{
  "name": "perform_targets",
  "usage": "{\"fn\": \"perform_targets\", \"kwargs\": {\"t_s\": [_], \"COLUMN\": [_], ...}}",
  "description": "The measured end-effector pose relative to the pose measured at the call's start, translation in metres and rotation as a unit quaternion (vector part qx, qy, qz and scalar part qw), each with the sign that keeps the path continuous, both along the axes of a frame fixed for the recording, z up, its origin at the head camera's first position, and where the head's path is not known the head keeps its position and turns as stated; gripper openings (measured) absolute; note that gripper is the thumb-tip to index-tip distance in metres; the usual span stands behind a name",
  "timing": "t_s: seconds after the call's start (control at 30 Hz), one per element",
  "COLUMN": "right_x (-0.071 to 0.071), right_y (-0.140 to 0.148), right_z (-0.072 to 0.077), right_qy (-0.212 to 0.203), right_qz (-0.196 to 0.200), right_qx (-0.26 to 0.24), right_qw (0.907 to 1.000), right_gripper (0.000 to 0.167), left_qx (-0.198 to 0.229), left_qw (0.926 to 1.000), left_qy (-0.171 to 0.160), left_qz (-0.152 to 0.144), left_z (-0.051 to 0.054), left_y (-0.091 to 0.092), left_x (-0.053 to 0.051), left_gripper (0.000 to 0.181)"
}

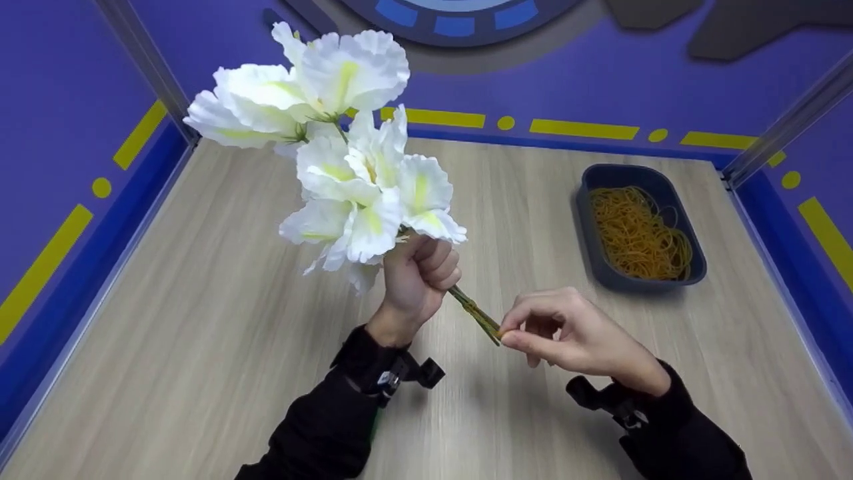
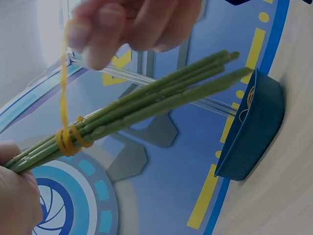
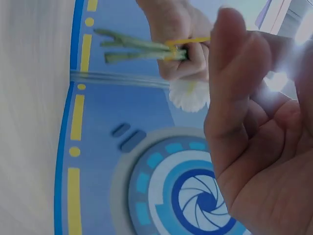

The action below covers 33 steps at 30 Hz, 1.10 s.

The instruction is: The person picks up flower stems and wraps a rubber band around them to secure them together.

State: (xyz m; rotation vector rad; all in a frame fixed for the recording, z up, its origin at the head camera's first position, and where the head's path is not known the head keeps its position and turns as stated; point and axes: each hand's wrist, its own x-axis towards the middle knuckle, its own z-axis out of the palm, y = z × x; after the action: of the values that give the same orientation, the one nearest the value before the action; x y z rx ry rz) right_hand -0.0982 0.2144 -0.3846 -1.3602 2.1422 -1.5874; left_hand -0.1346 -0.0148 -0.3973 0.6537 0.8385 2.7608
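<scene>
A bunch of white artificial flowers (image 1: 373,193) with yellow-green centres is gripped round its stems by my left hand (image 1: 420,273). The green stems (image 2: 161,98) stick out below the fist toward the lower right in the head view. A yellow rubber band (image 2: 71,139) is wound round them, just beyond the left hand. From that winding a stretched strand runs to my right hand (image 1: 566,333), whose thumb and index finger pinch it. In the right wrist view the strand is taut between the stems and the right fingertips (image 3: 230,29).
A dark rectangular container (image 1: 600,270) of tangled yellow rubber bands (image 1: 640,233) stands on the wood-grain table (image 1: 220,320) at the right. Blue-purple panels (image 1: 573,87) with yellow markings enclose the table at the back and sides.
</scene>
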Motion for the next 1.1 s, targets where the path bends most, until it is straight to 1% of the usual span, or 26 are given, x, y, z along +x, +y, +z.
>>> {"fn": "perform_targets", "kwargs": {"t_s": [0.07,0.13,0.2,0.23,0.3,0.37,0.4,0.47,0.53,0.57,0.6,0.63,0.7,0.77,0.83,0.87,0.9,0.97,1.03,1.1], "right_x": [0.002,0.004,0.004,0.004,0.003,0.001,-0.001,-0.006,-0.012,-0.015,-0.018,-0.02,-0.024,-0.025,-0.023,-0.02,-0.017,-0.008,0.003,0.013], "right_y": [-0.002,-0.003,-0.003,-0.003,-0.003,-0.003,-0.003,-0.005,-0.007,-0.009,-0.011,-0.013,-0.017,-0.023,-0.029,-0.033,-0.037,-0.046,-0.054,-0.06], "right_z": [0.0,0.001,0.002,0.002,0.001,-0.001,-0.002,-0.006,-0.012,-0.015,-0.018,-0.022,-0.03,-0.038,-0.044,-0.047,-0.049,-0.054,-0.058,-0.061], "right_qy": [-0.002,-0.002,-0.006,-0.008,0.001,0.027,0.048,0.088,0.119,0.124,0.123,0.116,0.095,0.06,0.009,-0.021,-0.047,-0.093,-0.109,-0.102], "right_qz": [0.021,0.032,0.027,0.015,-0.03,-0.088,-0.119,-0.176,-0.209,-0.219,-0.222,-0.221,-0.206,-0.183,-0.155,-0.143,-0.131,-0.109,-0.098,-0.094], "right_qx": [-0.02,-0.034,-0.041,-0.043,-0.037,-0.029,-0.024,-0.002,0.013,0.02,0.024,0.028,0.033,0.04,0.044,0.049,0.05,0.049,0.051,0.043], "right_qw": [0.9996,0.9989,0.9988,0.9989,0.9989,0.9953,0.9915,0.9805,0.9705,0.9677,0.967,0.9679,0.9733,0.9805,0.9869,0.9883,0.989,0.9885,0.9879,0.9894], "right_gripper": [0.026,0.028,0.028,0.027,0.027,0.025,0.023,0.016,0.01,0.008,0.007,0.005,0.008,0.006,0.003,0.003,0.005,0.008,0.01,0.009], "left_qx": [-0.004,-0.006,-0.004,-0.001,0.005,0.019,0.029,0.054,0.088,0.108,0.128,0.152,0.199,0.241,0.273,0.285,0.295,0.305,0.309,0.302], "left_qw": [1.0,0.9999,0.9999,0.9999,1.0,0.9997,0.9992,0.9972,0.9927,0.9893,0.9853,0.9802,0.969,0.959,0.952,0.9503,0.9486,0.9486,0.9495,0.9521], "left_qy": [0.006,0.012,0.015,0.013,0.002,-0.012,-0.02,-0.032,-0.041,-0.044,-0.046,-0.049,-0.052,-0.052,-0.049,-0.047,-0.045,-0.043,-0.045,-0.048], "left_qz": [0.002,0.002,0.001,0.0,-0.002,-0.011,-0.019,-0.042,-0.072,-0.088,-0.102,-0.117,-0.136,-0.14,-0.129,-0.118,-0.106,-0.072,-0.035,0.009], "left_z": [-0.002,-0.003,-0.003,-0.002,0.0,0.002,0.004,0.007,0.01,0.01,0.011,0.011,0.01,0.01,0.01,0.01,0.01,0.01,0.011,0.01], "left_y": [0.002,0.002,0.003,0.003,0.003,0.002,0.003,0.003,0.005,0.006,0.007,0.008,0.01,0.01,0.009,0.007,0.006,0.002,-0.001,-0.004], "left_x": [0.0,0.0,0.001,0.001,0.002,0.004,0.005,0.007,0.01,0.011,0.013,0.014,0.015,0.015,0.013,0.012,0.011,0.009,0.005,0.002], "left_gripper": [0.05,0.051,0.053,0.054,0.055,0.057,0.057,0.058,0.058,0.058,0.057,0.056,0.055,0.054,0.053,0.052,0.052,0.05,0.05,0.05]}}
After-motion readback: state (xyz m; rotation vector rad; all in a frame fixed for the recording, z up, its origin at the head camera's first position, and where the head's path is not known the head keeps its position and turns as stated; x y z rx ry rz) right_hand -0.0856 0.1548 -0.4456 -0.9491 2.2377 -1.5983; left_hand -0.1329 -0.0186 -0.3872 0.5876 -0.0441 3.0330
